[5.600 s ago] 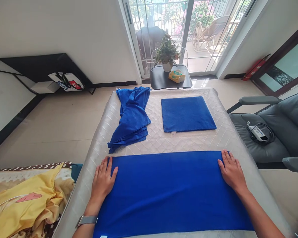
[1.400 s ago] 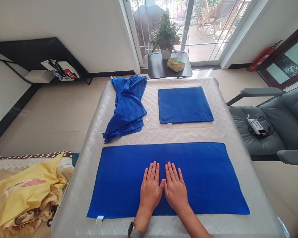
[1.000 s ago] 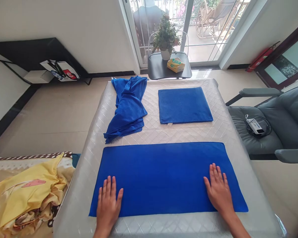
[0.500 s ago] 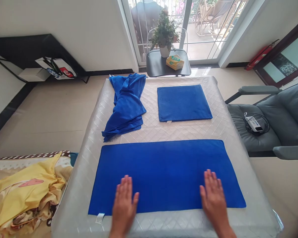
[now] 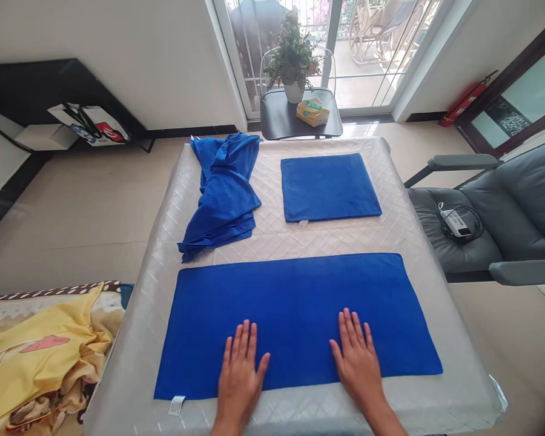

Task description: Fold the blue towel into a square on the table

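Observation:
A wide blue towel lies spread flat on the table, its white label showing at the near left corner. My left hand rests palm down on the towel's near part, fingers stretched out and holding nothing. To the right, my right hand also lies flat on the cloth with fingers extended. Behind this towel, at the right, is a neatly folded blue towel with a small label at its near edge. A crumpled heap of blue cloth sits at the back left.
Quilted pale cloth covers the table. A black chair beyond it bears a potted plant and a tissue pack. On the right stands a grey armchair with a corded white device. Yellow fabric lies at the left.
Both hands have moved inward over the towel, closer together, the right one shifting most. The whole view has shifted slightly; the towels keep their places on the table.

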Demonstrator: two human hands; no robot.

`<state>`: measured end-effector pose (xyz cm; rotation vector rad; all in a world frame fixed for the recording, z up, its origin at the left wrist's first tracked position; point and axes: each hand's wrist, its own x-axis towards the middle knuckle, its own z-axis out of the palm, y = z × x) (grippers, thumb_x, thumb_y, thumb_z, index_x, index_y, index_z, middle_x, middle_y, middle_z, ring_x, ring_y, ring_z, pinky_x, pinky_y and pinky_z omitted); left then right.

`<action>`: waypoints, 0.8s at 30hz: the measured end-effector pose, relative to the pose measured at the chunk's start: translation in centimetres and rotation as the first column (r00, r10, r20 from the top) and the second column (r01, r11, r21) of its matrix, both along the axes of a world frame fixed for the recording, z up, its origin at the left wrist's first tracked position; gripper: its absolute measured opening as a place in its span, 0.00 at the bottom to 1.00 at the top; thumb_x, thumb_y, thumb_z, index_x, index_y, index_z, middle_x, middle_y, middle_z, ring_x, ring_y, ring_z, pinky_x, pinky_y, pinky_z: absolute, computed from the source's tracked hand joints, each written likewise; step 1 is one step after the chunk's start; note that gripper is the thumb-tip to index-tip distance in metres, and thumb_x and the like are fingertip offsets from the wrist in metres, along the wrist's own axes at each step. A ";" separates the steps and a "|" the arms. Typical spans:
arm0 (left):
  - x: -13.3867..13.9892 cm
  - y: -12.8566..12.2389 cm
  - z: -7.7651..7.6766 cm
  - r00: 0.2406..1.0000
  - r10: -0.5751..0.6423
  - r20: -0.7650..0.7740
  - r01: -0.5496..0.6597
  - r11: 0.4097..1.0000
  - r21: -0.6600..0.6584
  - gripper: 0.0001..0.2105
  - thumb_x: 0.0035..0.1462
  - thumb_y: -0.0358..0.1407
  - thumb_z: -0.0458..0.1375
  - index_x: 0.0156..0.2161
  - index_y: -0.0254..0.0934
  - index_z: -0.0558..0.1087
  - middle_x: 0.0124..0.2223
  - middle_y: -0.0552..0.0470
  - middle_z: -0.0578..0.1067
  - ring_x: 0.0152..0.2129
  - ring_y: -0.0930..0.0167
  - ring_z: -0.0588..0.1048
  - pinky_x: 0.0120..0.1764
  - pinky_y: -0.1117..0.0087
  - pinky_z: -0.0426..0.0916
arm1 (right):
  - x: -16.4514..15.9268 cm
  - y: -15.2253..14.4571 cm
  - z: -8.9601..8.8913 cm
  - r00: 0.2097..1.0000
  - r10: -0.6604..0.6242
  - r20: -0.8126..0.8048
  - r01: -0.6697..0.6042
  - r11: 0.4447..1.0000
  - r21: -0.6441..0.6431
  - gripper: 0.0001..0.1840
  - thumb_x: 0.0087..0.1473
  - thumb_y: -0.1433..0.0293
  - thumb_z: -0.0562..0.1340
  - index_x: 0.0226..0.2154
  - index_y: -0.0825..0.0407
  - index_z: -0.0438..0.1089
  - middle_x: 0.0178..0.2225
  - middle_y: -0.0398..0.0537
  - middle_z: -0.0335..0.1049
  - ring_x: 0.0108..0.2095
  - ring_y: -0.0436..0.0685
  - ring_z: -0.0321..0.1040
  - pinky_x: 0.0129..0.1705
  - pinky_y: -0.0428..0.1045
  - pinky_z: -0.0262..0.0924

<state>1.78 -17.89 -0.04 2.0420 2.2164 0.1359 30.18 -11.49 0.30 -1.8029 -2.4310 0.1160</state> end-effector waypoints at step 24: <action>-6.7 -1.7 2.8 0.948 0.315 0.046 -0.318 0.942 0.110 0.34 0.68 0.47 0.42 0.72 0.33 0.37 0.74 0.40 0.44 0.70 0.57 0.46 0.68 0.46 0.48 | 6.6 1.5 2.3 0.984 -0.161 -0.077 0.166 0.983 0.073 0.36 0.68 0.61 0.44 0.72 0.52 0.32 0.73 0.53 0.36 0.71 0.67 0.37 0.69 0.69 0.41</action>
